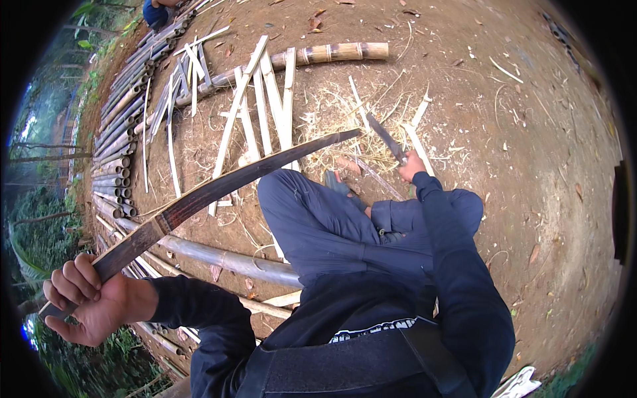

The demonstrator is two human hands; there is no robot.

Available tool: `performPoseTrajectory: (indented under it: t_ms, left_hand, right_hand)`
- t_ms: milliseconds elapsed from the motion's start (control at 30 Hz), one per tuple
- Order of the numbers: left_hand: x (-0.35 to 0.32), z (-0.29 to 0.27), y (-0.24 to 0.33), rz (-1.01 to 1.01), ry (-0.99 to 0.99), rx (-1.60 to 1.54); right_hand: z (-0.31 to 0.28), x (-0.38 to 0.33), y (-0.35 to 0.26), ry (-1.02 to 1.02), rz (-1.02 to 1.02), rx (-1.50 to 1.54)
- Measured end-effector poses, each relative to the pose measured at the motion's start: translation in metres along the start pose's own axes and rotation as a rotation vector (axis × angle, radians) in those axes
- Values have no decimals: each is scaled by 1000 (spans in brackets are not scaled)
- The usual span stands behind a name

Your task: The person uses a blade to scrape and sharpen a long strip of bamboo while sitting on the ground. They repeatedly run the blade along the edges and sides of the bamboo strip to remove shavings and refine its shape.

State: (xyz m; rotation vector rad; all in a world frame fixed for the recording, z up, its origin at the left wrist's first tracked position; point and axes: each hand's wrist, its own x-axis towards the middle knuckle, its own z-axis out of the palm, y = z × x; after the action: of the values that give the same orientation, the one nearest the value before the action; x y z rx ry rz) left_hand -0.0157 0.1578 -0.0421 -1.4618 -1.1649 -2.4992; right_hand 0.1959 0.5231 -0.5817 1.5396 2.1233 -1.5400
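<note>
A long, dark split bamboo strip (219, 183) slants from the lower left up across my knee. My left hand (96, 298) is wrapped round its near end. Over on the right, my right hand (413, 166) grips the handle of a machete (383, 136), whose dark, broad blade points up and to the left. The strip's far tip ends close to the blade, with a small gap showing between them. Pale bamboo shavings (325, 142) lie scattered on the ground below the blade. I sit with my legs bent under the strip.
Peeled bamboo strips (259, 106) lean on a thick bamboo pole (338, 53) ahead. Many cut bamboo poles (123, 142) lie in a row at the left, beside green plants. Another pole (232, 259) lies by my left side. A person in blue (156, 13) crouches at the far left.
</note>
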Motion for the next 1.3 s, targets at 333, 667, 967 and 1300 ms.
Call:
performPoseTrajectory:
  t_ms: [333,667,967,1300]
  left_hand:
    - [-30,29,-5,51,-22,30]
    - [-57,37,2,95,-103,1]
    - [-58,25,-6,89,-64,-86]
    - [-55,1,2,81,-14,-7]
  right_hand:
    - [2,-200,-148,-53,-709,218]
    - [14,-175,-122,75,-687,-65]
    - [10,-172,-136,31,-877,-90]
    - [13,-151,-135,0,-1037,-79]
